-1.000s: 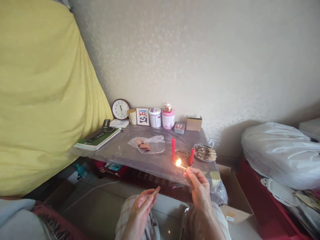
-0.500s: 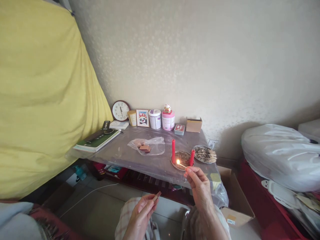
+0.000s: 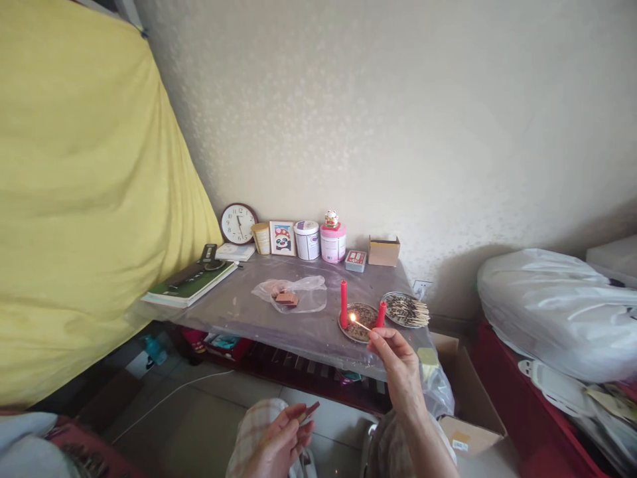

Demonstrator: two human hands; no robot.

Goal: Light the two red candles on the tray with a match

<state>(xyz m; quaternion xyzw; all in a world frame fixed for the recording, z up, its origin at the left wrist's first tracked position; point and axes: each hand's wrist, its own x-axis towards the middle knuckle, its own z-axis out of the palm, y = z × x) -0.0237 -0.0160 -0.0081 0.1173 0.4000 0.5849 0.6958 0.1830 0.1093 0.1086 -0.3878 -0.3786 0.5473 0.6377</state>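
A burning match (image 3: 361,324) is pinched between the thumb and fingers of my right hand (image 3: 395,358), its flame near the base of the tall red candle (image 3: 344,304). A shorter red candle (image 3: 381,314) stands just beyond my fingertips. Both candles are upright on a round metal plate (image 3: 356,336) with a speckled dark surface, and I see no flame on either wick. Low over my lap, my left hand (image 3: 283,438) is closed on a small reddish-brown matchbox (image 3: 309,412). A second plate (image 3: 398,312) to the right holds many used matchsticks (image 3: 417,311).
On the plastic-covered table (image 3: 239,292) lies a clear bag (image 3: 311,295) with more matchboxes (image 3: 287,299). A clock (image 3: 239,224), tins (image 3: 307,240), a framed picture (image 3: 283,238) and a cardboard box (image 3: 383,252) line the wall. A green book (image 3: 192,284) lies left.
The match flame has shifted slightly up and left toward the tall candle. My left hand has dropped a little and turned, tilting the matchbox. The view has moved slightly.
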